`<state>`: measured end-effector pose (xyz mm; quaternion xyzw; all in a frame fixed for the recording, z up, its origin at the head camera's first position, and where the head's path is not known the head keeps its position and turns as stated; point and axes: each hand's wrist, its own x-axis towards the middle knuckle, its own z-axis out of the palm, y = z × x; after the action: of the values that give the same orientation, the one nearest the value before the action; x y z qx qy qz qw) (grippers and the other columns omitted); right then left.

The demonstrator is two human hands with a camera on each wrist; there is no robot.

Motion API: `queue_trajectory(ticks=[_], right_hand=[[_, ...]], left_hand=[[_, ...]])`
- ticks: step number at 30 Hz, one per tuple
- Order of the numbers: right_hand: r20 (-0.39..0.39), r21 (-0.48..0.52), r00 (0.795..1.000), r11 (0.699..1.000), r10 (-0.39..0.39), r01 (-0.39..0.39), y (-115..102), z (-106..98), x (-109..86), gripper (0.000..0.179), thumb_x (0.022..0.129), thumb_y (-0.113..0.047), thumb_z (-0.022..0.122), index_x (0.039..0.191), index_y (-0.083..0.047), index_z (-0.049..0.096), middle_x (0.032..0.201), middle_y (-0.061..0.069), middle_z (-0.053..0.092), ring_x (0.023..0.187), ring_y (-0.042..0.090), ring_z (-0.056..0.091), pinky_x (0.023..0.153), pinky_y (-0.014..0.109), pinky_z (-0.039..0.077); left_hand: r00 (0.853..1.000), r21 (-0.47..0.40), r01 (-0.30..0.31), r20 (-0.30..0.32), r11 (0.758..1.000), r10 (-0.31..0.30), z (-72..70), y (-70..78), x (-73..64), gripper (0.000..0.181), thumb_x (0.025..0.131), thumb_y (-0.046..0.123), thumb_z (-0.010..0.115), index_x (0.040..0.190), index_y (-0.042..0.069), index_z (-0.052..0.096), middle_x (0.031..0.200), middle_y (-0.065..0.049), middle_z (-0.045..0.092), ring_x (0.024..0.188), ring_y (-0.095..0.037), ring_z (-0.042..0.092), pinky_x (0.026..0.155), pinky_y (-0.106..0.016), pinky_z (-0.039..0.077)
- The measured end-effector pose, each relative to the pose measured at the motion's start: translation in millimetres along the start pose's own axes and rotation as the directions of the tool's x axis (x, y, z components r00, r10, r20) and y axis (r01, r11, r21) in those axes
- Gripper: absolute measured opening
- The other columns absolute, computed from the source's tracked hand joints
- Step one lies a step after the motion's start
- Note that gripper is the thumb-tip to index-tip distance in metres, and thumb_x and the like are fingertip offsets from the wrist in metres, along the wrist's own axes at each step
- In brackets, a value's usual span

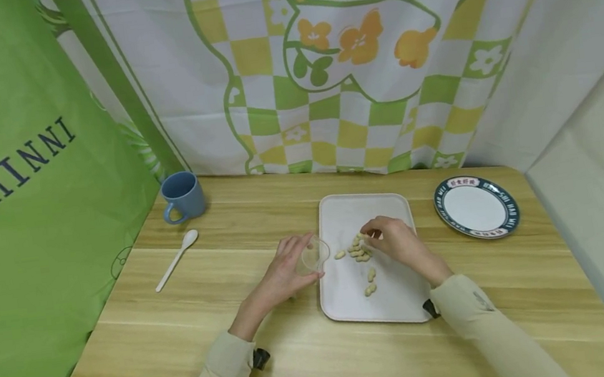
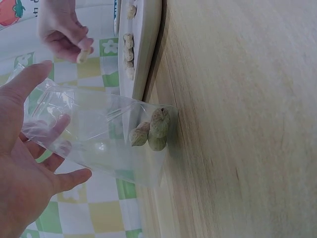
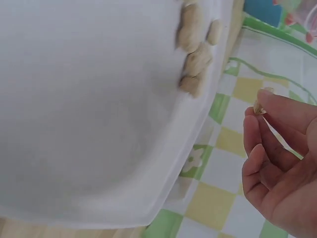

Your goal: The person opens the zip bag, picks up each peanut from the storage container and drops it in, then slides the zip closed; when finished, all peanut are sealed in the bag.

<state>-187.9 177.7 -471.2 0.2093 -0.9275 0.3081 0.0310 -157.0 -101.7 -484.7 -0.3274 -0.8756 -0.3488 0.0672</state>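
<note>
Thumb and fingers of my left hand (image 1: pixel 281 273) curve around the mouth of a clear plastic bag (image 2: pixel 106 129) and hold it at the tray's left edge. Several peanuts (image 2: pixel 159 124) lie at the bottom of the bag, which stands on the table in the left wrist view. My right hand (image 1: pixel 399 244) pinches one peanut (image 3: pixel 258 107) between thumb and fingertip, above the white tray (image 1: pixel 398 302). Under and beside that hand, a small heap of unshelled peanuts (image 1: pixel 359 255) lies mid-tray, with a few scattered nearer to me.
At the back left stands a blue mug (image 1: pixel 184 195), with a white spoon (image 1: pixel 177 260) lying in front of it. To the tray's right sits a plate with a dark patterned rim (image 1: pixel 510 207). Hanging cloths border the wooden table (image 1: pixel 325 374) on the left, back and right.
</note>
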Motion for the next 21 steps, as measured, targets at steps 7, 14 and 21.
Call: queue_trajectory(ticks=[7,14,21], right_hand=[[-0.051,0.054,0.999,0.998,-0.016,0.019,-16,-2,-0.1,0.017,0.084,-0.006,0.073,0.101,-0.004,0.072,0.092,0.005,0.069,0.081,0.019,0.063,0.067,0.032,0.051],[-0.097,0.062,0.995,0.997,-0.034,0.040,-25,0,-1.2,0.020,0.086,-0.009,0.072,0.104,-0.003,0.071,0.087,0.004,0.067,0.079,0.019,0.062,0.064,0.030,0.050],[-0.118,0.081,0.990,0.993,-0.075,0.085,-38,2,-3.0,0.020,0.086,-0.007,0.071,0.105,-0.002,0.071,0.087,0.005,0.067,0.077,0.017,0.062,0.064,0.029,0.052]], left_hand=[[1.000,-0.002,0.008,-0.001,1.000,-0.008,1.4,-1.8,0.7,0.082,0.075,0.020,0.083,0.141,-0.003,0.040,0.116,-0.009,0.055,0.120,-0.032,0.042,0.103,-0.046,0.042],[1.000,-0.004,0.007,0.003,1.000,-0.007,1.7,-2.5,0.2,0.082,0.074,0.019,0.083,0.141,-0.002,0.040,0.116,-0.011,0.055,0.120,-0.032,0.042,0.102,-0.046,0.043],[1.000,0.003,0.013,0.012,1.000,-0.013,0.8,-1.2,0.3,0.083,0.075,0.021,0.083,0.142,0.000,0.039,0.116,-0.010,0.055,0.120,-0.032,0.042,0.102,-0.046,0.042]])
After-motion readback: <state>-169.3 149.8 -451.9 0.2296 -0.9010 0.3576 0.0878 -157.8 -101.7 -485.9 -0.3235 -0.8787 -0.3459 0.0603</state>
